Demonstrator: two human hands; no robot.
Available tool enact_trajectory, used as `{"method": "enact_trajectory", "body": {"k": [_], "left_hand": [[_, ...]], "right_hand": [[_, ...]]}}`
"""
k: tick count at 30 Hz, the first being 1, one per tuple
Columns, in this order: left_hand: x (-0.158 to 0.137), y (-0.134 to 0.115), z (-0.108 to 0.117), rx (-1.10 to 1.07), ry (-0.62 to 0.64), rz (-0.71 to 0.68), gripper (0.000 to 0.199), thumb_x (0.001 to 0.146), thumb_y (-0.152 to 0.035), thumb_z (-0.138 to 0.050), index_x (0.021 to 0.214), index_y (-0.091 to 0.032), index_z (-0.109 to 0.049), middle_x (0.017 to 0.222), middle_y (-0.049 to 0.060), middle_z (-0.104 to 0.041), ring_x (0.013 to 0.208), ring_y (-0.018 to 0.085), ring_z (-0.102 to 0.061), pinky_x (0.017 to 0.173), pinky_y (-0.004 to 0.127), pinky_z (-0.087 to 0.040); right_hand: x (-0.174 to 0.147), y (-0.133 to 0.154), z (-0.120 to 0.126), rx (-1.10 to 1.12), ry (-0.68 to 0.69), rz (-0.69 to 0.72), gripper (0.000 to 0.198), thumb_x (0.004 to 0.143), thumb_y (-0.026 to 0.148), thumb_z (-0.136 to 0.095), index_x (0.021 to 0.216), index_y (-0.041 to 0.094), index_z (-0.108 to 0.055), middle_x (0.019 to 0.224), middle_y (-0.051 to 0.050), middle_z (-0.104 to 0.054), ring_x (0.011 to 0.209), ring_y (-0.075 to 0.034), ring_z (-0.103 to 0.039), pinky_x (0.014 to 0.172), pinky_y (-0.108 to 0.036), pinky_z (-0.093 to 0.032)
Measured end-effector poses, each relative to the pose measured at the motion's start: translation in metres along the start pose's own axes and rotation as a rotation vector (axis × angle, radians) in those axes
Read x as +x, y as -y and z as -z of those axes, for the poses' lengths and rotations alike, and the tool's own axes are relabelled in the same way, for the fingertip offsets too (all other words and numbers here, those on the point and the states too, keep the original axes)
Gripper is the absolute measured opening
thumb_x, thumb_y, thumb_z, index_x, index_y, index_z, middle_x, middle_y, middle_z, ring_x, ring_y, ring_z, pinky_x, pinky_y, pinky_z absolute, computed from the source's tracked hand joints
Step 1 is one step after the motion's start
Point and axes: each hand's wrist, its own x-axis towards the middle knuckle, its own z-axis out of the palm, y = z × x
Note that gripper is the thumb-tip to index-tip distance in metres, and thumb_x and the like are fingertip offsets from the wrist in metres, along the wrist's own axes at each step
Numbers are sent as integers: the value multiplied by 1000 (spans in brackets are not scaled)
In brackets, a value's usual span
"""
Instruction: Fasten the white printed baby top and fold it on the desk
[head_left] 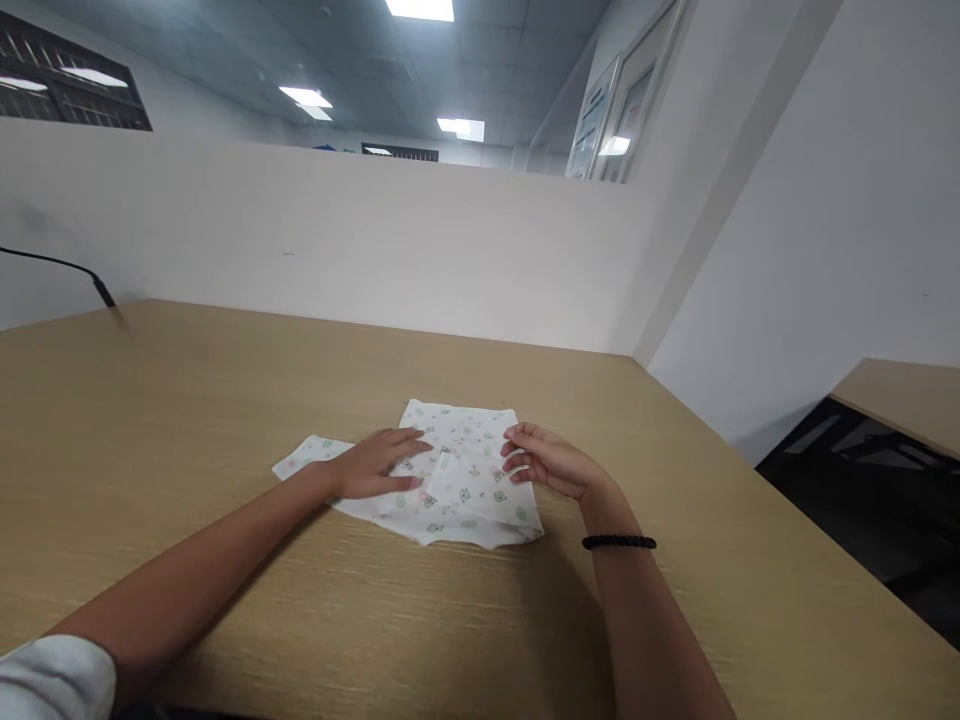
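Note:
A small white garment (472,490), printed with little animals and leaves in green and pink, lies on the table in front of me. Its right part looks folded over, and a sleeve-like piece (309,452) sticks out to the left. My left hand (375,465) rests flat on the garment's left part with its fingers stretched out. Over the right edge of the cloth is my right hand (551,460), its fingers loosely curled and apart. Nothing shows between those fingers. Whether their tips touch the fabric is hard to make out.
The wooden table (225,380) ends at a low white partition (390,240) at the back and a white wall (825,220) on the right. A black cable (64,263) reaches in at the far left. Another table (907,400) stands at the right.

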Motion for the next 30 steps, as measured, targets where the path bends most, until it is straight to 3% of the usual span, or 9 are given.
{"method": "enact_trajectory", "body": {"k": [2,5,8,12,16,21,25,27,30], "left_hand": [[0,6,10,-45,-63,28,54,92,-61,-43,123,-20,-58,126,13,-60,114,27,-55,97,36,-41],[-6,20,34,-49,-28,164,44,87,-59,-50,92,-18,-63,92,7,-65,88,23,-58,77,29,-42],[-21,41,57,-85,143,338,42,75,-61,-62,81,-19,-61,78,3,-63,73,20,-56,64,25,-36],[-42,75,70,-57,218,479,43,57,-55,-75,71,-19,-58,72,1,-59,67,19,-51,59,25,-30],[-51,88,74,-217,308,489,44,58,-50,-74,55,-20,-41,56,-3,-39,55,14,-37,54,26,-22],[-50,65,86,-705,274,409,43,65,-45,-76,66,-20,-41,57,-5,-42,51,11,-38,50,24,-24],[-33,30,78,-1075,20,362,49,68,-41,-79,99,-24,-45,65,-6,-55,52,12,-52,50,23,-37],[-17,10,64,-1176,-121,309,56,71,-40,-79,111,-25,-42,78,-3,-62,66,14,-61,60,25,-46],[5,-13,40,-1252,-35,107,64,78,-47,-74,126,-26,-37,115,10,-64,108,24,-63,94,40,-48]], "right_hand": [[3,-5,1,-134,44,-48,38,78,51,-72,86,19,-51,78,0,-59,66,-9,-58,61,-22,-51],[7,-8,-6,-387,118,-133,33,78,44,-73,82,16,-56,72,0,-58,60,-8,-52,54,-19,-45],[10,-5,-18,-484,126,-92,29,79,42,-70,87,17,-58,73,0,-60,59,-7,-52,51,-18,-42],[13,-3,-30,-538,167,-87,26,79,40,-68,91,18,-59,75,0,-61,61,-8,-52,51,-18,-41],[16,-6,-31,-640,203,-150,27,76,37,-70,93,19,-61,73,3,-56,61,-9,-50,52,-19,-42],[24,-12,-30,-769,214,-75,47,60,37,-84,95,20,-59,73,5,-54,63,-10,-49,52,-20,-36],[24,-10,-31,-793,227,-56,45,59,36,-86,91,20,-60,73,5,-55,63,-9,-49,54,-20,-35],[20,-8,-31,-747,248,-69,41,65,41,-82,93,20,-60,73,4,-56,61,-8,-48,51,-20,-35],[15,-7,-28,-637,262,-60,38,75,50,-73,94,20,-61,73,3,-57,60,-8,-49,49,-18,-37]]}}
